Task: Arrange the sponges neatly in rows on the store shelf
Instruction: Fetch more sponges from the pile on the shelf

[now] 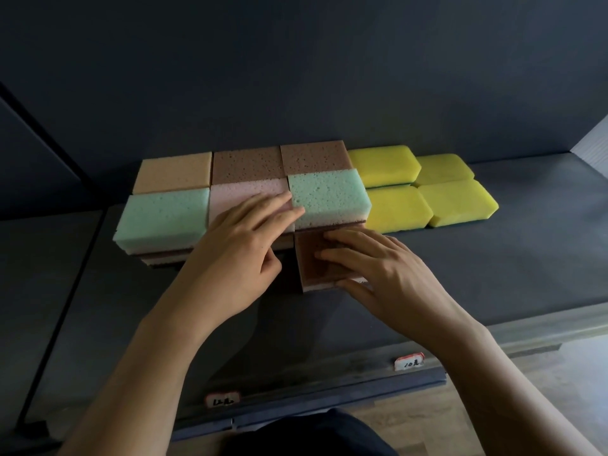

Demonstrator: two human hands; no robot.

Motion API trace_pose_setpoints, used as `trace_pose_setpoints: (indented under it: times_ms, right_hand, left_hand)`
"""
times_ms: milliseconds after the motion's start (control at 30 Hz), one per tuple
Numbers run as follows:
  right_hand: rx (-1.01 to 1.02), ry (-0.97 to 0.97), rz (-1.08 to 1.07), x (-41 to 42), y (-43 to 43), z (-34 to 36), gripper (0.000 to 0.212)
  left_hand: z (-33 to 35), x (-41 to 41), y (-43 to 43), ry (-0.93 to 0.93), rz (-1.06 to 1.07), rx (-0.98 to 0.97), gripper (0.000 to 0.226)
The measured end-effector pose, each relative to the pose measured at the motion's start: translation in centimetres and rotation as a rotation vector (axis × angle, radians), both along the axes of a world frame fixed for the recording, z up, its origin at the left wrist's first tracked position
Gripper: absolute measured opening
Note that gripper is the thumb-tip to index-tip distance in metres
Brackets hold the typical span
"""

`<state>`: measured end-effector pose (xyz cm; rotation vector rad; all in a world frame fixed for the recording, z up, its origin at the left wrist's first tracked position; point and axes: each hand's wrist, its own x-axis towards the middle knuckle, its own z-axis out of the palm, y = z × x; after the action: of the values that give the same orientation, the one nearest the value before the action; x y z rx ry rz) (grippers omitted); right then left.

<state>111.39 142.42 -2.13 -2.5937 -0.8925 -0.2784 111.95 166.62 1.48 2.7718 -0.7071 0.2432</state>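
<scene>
Head cam: both my arms reach forward over the shelf (493, 258). My left hand (243, 238) lies flat on the pink sponge (237, 192), fingers straight, tips touching the green sponge (329, 199) beside it. My right hand (378, 268) has its fingers over the brown sponge (307, 266), which sits just in front of the rows. The thumb is hooked on its near edge, so it's pinched. The yellow sponges (394, 205) sit to the right. One shelf-edge tag (409, 362) reads "10" something, the other tag (222, 399) is too blurry.

Left grip (237, 248) touches pink sponge (237, 194); right grip (378, 269) holds brown sponge (307, 266).
</scene>
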Motion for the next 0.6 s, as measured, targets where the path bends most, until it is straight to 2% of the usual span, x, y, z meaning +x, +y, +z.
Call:
trace_pose_setpoints:
  times_ms: [133,267,367,600]
  right_hand:
    - [0.017,-0.006,0.031,-0.5,-0.4,0.8,0.053]
    - [0.09,-0.094,0.06,-1.5,0.6,2.2,0.036]
    - [0.169,-0.068,0.129,-2.2,2.4,2.9,0.026]
    - [0.171,0.012,0.276,-2.8,10.8,2.7,0.029]
  left_hand:
    - [0.3,-0.7,0.1,-0.043,0.015,-0.021,0.067]
    - [1.1,-2.8,0.5,-0.173,0.091,-0.085,0.05]
    - [0.8,-5.3,1.5,-0.23,0.154,-0.126,0.038]
    - [0.0,-12.0,7.0,-0.152,0.448,-0.074,0.037]
